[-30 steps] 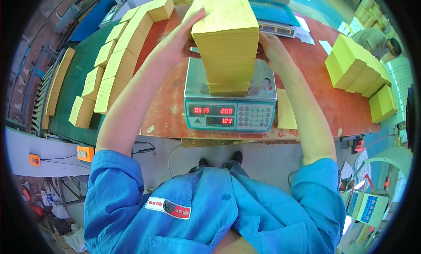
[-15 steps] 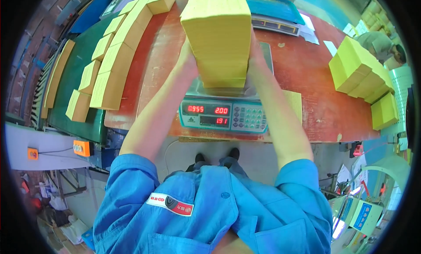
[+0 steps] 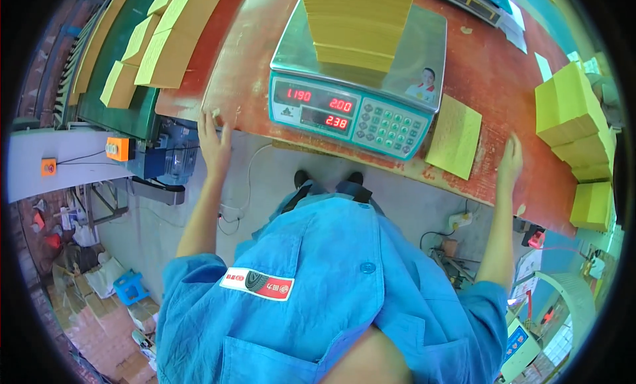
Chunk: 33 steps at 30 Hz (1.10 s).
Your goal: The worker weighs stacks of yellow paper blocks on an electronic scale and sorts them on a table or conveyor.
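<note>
A tall stack of yellow paper pieces (image 3: 358,29) stands on the metal pan of a digital weighing scale (image 3: 348,112), its top cut off by the upper edge. Both my hands are away from it. My left hand (image 3: 214,145) hangs at the table's front edge, left of the scale, fingers apart and holding nothing. On the other side, my right hand (image 3: 509,164) is held over the front edge of the table with its fingers stretched out and nothing in it. Between the scale and my right hand lies a flat yellow piece (image 3: 455,137).
The red worn table (image 3: 252,72) carries yellow stacks (image 3: 573,112) at its right end. Paper blocks (image 3: 173,49) form rows at the left, partly on a green surface (image 3: 93,112). Another device with a blue top (image 3: 474,3) stands behind. Orange control boxes (image 3: 119,149) sit at left.
My hands have let go of the paper stack and come apart toward the table's front edge. The stack stays on the scale, whose displayed reading has changed. The view has shifted and turned.
</note>
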Available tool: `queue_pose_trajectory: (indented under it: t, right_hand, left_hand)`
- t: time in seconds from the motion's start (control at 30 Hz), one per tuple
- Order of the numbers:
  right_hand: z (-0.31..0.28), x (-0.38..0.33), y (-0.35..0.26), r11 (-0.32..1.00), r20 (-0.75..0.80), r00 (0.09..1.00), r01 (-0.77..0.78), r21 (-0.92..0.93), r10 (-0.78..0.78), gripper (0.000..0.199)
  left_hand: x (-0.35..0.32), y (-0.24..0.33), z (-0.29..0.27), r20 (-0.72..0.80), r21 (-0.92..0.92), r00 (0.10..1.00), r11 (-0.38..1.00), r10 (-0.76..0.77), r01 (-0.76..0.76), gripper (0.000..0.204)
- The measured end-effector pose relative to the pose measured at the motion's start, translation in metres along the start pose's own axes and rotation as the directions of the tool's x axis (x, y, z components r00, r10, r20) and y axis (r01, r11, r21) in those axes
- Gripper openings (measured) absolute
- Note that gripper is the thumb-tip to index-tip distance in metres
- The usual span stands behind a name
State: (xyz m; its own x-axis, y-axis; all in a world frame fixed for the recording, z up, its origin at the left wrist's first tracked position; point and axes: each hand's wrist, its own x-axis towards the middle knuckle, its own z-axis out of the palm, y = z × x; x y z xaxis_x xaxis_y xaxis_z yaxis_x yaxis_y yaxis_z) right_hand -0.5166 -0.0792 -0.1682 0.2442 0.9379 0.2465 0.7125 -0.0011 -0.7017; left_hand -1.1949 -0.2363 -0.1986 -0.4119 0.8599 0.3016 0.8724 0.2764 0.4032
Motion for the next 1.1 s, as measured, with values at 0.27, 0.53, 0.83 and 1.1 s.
queue_pose_trajectory:
  t: [0.27, 0.53, 0.83, 1.1]
  right_hand:
    - [0.007, -0.047, -0.005, 0.9, 0.022, 0.962, 0.261, -0.348, -0.271, 0.029]
    - [0.005, -0.047, -0.001, 0.877, 0.038, 0.951, 0.297, -0.378, -0.306, 0.029]
    - [0.005, -0.051, -0.004, 0.877, 0.034, 0.964, 0.253, -0.409, -0.263, 0.03]
    - [0.009, -0.042, -0.009, 0.877, -0.027, 0.95, 0.275, -0.395, -0.31, 0.025]
  left_hand:
    - [-0.081, 0.018, 0.004, 0.002, -0.13, 0.97, 0.961, -0.245, 0.243, 0.067]
    - [-0.022, 0.054, -0.028, -0.003, -0.438, 0.967, 0.87, -0.255, 0.228, 0.062]
    - [0.065, 0.111, -0.064, 0.009, -0.691, 0.993, 0.717, -0.119, 0.092, 0.057]
    - [0.169, 0.18, -0.101, -0.068, -0.819, 0.982, 0.552, 0.177, -0.156, 0.054]
